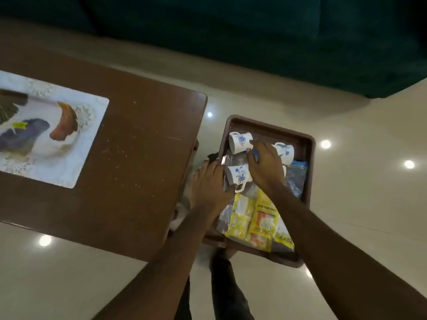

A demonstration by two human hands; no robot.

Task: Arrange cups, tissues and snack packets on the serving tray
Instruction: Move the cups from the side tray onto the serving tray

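A: How many of each thing?
B: One tray [272, 126], three cups [240, 142], three yellow packets [263, 219], one clear bag [297, 179], one table [143, 162], one placemat [92, 112].
A: More cups?
B: The right hand [265, 168] may hide one; I cannot tell.

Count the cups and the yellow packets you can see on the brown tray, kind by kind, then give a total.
white cups: 3
yellow snack packets: 3
Total: 6 in view; the right hand may hide more.
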